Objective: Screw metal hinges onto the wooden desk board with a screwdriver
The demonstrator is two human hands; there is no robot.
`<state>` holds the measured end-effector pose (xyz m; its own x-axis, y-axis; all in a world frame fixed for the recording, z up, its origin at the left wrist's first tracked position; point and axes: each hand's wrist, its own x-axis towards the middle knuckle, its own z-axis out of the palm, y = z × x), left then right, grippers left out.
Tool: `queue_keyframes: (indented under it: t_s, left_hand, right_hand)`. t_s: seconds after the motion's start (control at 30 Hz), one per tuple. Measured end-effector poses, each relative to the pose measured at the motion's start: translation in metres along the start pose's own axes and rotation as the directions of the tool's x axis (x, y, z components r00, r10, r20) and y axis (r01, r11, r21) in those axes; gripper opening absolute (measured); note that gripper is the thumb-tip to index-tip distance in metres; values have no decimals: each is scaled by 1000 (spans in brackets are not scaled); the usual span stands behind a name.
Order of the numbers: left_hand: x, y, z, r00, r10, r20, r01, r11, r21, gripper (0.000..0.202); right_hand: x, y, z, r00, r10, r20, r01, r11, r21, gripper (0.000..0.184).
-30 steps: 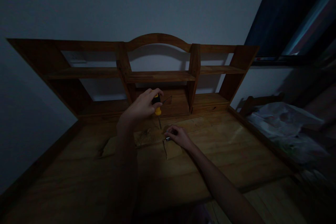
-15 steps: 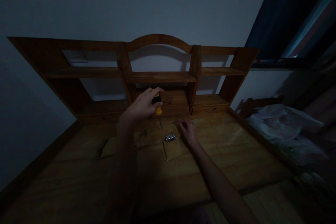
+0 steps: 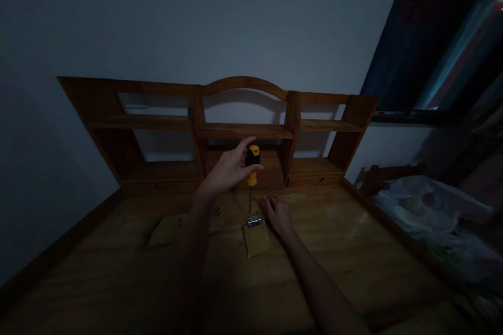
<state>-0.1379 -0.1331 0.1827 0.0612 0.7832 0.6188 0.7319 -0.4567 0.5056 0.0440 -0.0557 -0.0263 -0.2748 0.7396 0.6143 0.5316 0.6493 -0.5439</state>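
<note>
Yellow screwdriver (image 3: pixel 253 155), pinched in the left hand (image 3: pixel 228 170), may skid off the metal hinge (image 3: pixel 254 220) if tilted; right hand (image 3: pixel 280 215) half-curled, contents unclear.

Wooden shelf unit (image 3: pixel 243 130) stands at far edge of tabletop (image 3: pixel 338 256), up vs. pale wall (image 3: pixel 220 21); arched rail (image 3: pixel 239 82) at top ctr., open compartments left & right. Far right: dark window (image 3: pixel 404 57) w/ lighter diag. strip. Right, just off tabletop: wooden chair back (image 3: pixel 393 171), translucent plastic bags (image 3: pixel 416 199) nearer, contents unclear.
</note>
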Motion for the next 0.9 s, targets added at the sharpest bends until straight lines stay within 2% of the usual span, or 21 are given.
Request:
queue_keyframes:
  t_s: [0.07, 0.13, 0.23, 0.4, 0.43, 0.53, 0.57, 0.67, 0.8, 0.9]
  left_hand:
    - [-3, -6, 13, 994, -38, -104, 27, 994, -102, 74]
    - [-12, -11, 28, 976, -86, -201, 47, 980, -195, 62]
    - [-35, -14, 49, 919, -171, -354, 67, 956, -287, 57]
    - [-80, -12, 78, 864, -185, -469, 22, 943, -331, 57]
    - [-87, -13, 83, 847, -188, -498, 9, 941, -339, 58]
    - [-103, -16, 99, 761, -230, -607, -46, 914, -404, 59]
    - [-107, -17, 103, 749, -242, -616, -56, 905, -423, 60]
    - [-115, -19, 112, 765, -228, -602, -75, 897, -436, 63]
    - [-120, -15, 115, 783, -180, -596, -81, 920, -384, 63]
    - [-121, -13, 113, 774, -137, -618, -116, 929, -352, 62]
  right_hand:
    - [0, 0, -1, 1000, 11, -12, -11, 1000, -3, 45]
    - [1, 1, -1, 1000, 20, -22, -20, 1000, -6, 49]
    - [1, 2, -1, 1000, 9, -19, -9, 1000, 8, 51]
    - [0, 0, -5, 998, -58, -11, 59, 997, 47, 47]
    - [0, -1, -6, 997, -78, -11, 79, 996, 51, 45]
    - [0, 0, -10, 989, -149, -5, 149, 987, 55, 39]
    - [0, 1, -11, 986, -168, -5, 168, 984, 52, 37]
    - [2, 6, -11, 983, -182, -21, 183, 983, 34, 35]
    - [4, 13, -9, 987, -159, -35, 160, 987, 11, 38]
    - [4, 15, -8, 989, -146, -36, 146, 989, -2, 41]
